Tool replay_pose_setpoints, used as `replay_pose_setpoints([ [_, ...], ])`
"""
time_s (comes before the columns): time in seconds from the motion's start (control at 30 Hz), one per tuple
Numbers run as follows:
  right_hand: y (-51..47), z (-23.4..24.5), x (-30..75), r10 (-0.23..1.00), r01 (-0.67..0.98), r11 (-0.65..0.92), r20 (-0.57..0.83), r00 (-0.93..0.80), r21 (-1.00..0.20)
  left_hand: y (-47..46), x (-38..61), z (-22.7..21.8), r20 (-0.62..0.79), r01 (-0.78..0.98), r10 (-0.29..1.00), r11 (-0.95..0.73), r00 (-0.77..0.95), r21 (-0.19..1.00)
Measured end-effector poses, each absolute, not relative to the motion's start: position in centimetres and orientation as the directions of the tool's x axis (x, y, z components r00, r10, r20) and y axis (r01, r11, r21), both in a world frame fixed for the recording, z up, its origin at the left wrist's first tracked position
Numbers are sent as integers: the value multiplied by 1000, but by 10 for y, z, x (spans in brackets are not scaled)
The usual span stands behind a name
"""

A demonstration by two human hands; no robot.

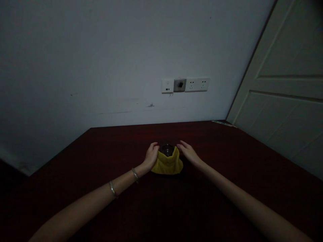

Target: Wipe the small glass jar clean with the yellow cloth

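Note:
A yellow cloth [167, 165] is bunched around the near side of a dark, clear glass vessel [167, 148] on the tabletop. Only the vessel's upper part shows; its exact kind is hard to make out in the dim light. My left hand [151, 156] is curled against the left side of the cloth and glass, with the cloth's edge under its palm. On the other side, my right hand [188, 153] has its fingers stretched out, their tips close to the cloth's raised right corner. Whether those tips touch it, I cannot tell.
The dark red table [121, 141] meets a pale wall [113, 60] at the back. Sockets and a switch plate [196, 84] are set in the wall. A panelled white door [285, 101] stands at the right. A thin printed strip [223, 123] lies at the far right corner.

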State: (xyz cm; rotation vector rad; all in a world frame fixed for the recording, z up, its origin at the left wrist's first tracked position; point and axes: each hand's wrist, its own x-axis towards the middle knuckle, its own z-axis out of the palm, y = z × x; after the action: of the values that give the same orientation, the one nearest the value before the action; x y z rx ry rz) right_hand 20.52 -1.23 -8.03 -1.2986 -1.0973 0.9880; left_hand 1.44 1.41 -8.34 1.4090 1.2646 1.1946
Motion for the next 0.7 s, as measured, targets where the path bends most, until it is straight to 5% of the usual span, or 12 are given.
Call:
replay_pose_setpoints([
  [0.23,-34,-70,218,986,49,-11,-3,166,-999,-13,-18,-61,149,236,971,-192,187,953],
  [0.4,-51,-55,219,996,55,25,30,81,-998,-34,-33,-47,300,440,860,-476,412,762],
  [0.57,-66,-26,217,997,81,69,66,-39,-994,-49,-33,-28,291,371,653,-679,699,633],
  [0.7,-74,3,220,993,109,105,97,-72,-988,-59,-27,-4,305,333,590,-730,747,597],
])
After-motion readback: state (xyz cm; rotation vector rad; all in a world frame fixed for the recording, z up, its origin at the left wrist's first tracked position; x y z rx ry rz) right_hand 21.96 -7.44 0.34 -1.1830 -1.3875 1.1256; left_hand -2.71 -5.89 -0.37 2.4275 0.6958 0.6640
